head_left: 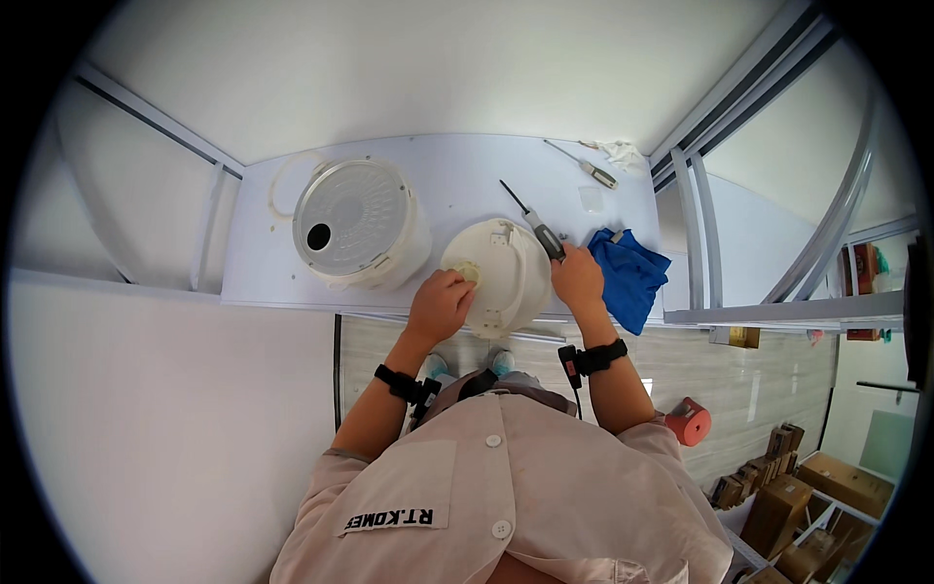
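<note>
The white lid [491,292] is taken as the centre of the clock, with 12 o'clock away from the person. By the right hand [581,277], at 3 o'clock, the handle of a screwdriver [542,232] is gripped near its rear end; the blade is pointed toward 11 o'clock. At 8 o'clock, the fingers of the left hand [440,304] are bent and laid on a small yellowish piece [468,272] at the lid's edge; whether it is pinched or only pressed cannot be told. For good work, the piece should be supported gently, the lid should be prevented from turning, and the blade should be brought in straight, so that nothing is scratched.

The lid is round and smooth, seemingly of plastic, and a curved raised strip [531,277] is carried on its right side. At 10 o'clock, a white tub [413,238] is covered by a dull grey disc [352,206], pierced by one dark hole. At 3 o'clock, beyond the right hand, a soft, wrinkled blue cloth [628,277] is seen.
</note>
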Tool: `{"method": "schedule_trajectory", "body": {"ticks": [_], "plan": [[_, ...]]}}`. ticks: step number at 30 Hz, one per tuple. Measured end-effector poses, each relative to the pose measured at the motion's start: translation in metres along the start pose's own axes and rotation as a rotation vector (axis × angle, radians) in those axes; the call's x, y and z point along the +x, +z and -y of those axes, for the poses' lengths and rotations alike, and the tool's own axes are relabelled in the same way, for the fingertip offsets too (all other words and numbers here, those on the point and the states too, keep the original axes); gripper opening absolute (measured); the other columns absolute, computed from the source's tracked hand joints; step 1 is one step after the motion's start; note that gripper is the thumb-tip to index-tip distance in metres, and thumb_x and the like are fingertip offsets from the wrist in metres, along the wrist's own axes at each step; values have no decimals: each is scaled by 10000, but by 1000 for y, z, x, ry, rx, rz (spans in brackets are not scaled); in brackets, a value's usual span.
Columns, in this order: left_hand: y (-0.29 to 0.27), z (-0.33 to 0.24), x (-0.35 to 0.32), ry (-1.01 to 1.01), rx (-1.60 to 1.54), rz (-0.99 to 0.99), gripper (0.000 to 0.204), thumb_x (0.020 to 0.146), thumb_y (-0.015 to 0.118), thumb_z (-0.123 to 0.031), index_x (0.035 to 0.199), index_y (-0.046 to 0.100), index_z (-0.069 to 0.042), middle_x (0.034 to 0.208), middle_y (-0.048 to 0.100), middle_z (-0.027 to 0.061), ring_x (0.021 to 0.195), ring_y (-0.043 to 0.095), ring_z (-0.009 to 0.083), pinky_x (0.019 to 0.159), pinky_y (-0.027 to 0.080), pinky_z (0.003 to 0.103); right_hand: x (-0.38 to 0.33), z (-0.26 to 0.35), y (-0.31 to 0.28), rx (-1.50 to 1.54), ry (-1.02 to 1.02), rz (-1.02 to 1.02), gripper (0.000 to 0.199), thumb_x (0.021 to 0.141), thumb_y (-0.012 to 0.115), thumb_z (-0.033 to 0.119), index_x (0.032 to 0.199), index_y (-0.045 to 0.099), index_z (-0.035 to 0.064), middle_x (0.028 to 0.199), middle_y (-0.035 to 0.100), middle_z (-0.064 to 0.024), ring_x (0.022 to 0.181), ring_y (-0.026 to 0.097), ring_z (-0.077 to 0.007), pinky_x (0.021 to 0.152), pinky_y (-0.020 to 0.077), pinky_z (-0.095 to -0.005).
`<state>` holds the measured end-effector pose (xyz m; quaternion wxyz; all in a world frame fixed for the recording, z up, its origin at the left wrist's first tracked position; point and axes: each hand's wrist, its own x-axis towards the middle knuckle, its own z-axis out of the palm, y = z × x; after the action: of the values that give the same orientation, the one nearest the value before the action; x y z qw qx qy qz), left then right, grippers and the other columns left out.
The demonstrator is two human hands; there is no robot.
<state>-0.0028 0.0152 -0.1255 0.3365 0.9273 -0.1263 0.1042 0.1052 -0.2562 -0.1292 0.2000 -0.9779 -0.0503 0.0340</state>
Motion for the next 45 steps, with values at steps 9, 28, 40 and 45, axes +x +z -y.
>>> {"method": "schedule_trajectory", "body": {"ticks": [9,28,40,45], "plan": [[1,-8,-3,9,207,-110,167,910,753,-190,1062,811,-148,1050,693,-20,1008,614,239,873,489,424,-19,37,-28,130,-138,-139,335,912,745,233,1206,711,78,1109,711,-153,948,725,-398,773,597,-494],[1,1,-3,-154,210,-156,424,888,792,-267,1237,733,-33,1250,668,81,1118,639,323,950,519,450,-43,90,24,111,-491,11,267,868,779,204,1125,754,138,1037,699,-52,942,716,-301,744,602,-421],[6,17,-6,-167,53,-53,451,940,737,-149,1343,655,37,1337,600,183,1178,618,371,1017,514,435,-37,102,35,26,-468,41,337,885,763,245,1205,739,140,1043,717,-71,940,712,-318,761,602,-445],[11,24,-8,-104,72,-99,407,975,691,-163,1346,656,-2,1361,578,125,1117,634,352,935,573,438,-37,103,43,64,-435,46,351,890,749,243,1225,740,137,1061,716,-79,958,715,-325,776,603,-457]]}}
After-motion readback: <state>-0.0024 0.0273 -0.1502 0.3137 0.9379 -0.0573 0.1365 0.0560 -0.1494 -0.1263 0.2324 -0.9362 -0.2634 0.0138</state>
